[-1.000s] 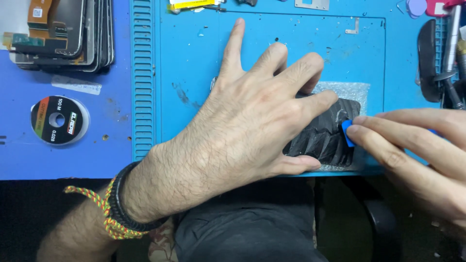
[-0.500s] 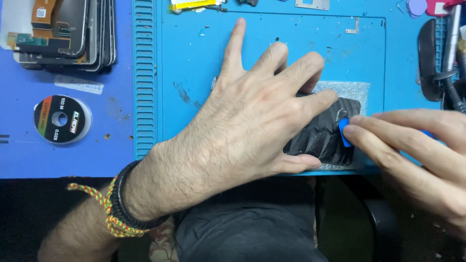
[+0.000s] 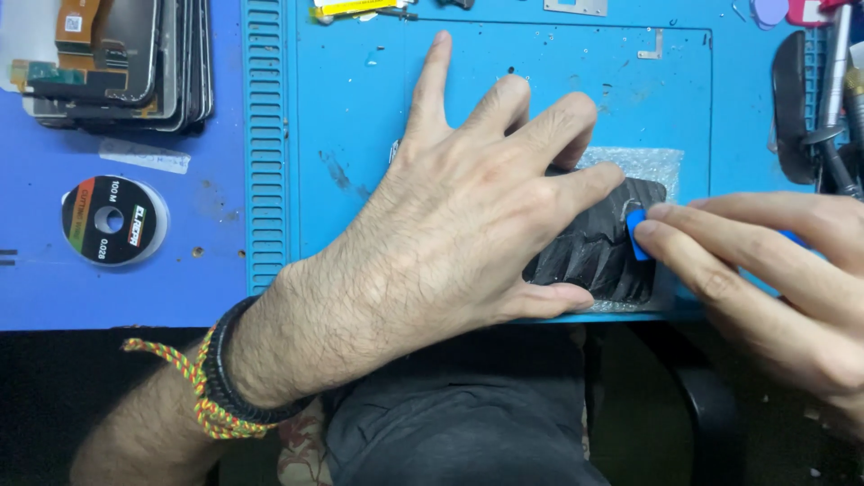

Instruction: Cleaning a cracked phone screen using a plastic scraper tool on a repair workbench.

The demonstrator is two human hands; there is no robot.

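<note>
Your right hand (image 3: pixel 774 288) slides the blue pry pick (image 3: pixel 637 233) slightly leftward and upward along the edge of the black crinkled piece (image 3: pixel 598 252), compared with a second ago. Your fingertips now cover more of the pick.

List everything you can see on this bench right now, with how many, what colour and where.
Work mat: one, blue, centre of the bench.
Crumpled black piece: one, black, on the mat's near right part, under the left hand.
Bubble wrap: one, clear, beneath the black piece.
Pick: one, blue, pinched against the black piece's right edge.
Stack of phone screens: one stack, dark, top left.
Wire spool: one, black, left of the mat.
Hand tools: several, dark and metal, far right.
Bracelets: two, black and multicoloured, left wrist.
Left hand: spread flat, pressing down.
Right hand: pinching the pick.
</note>
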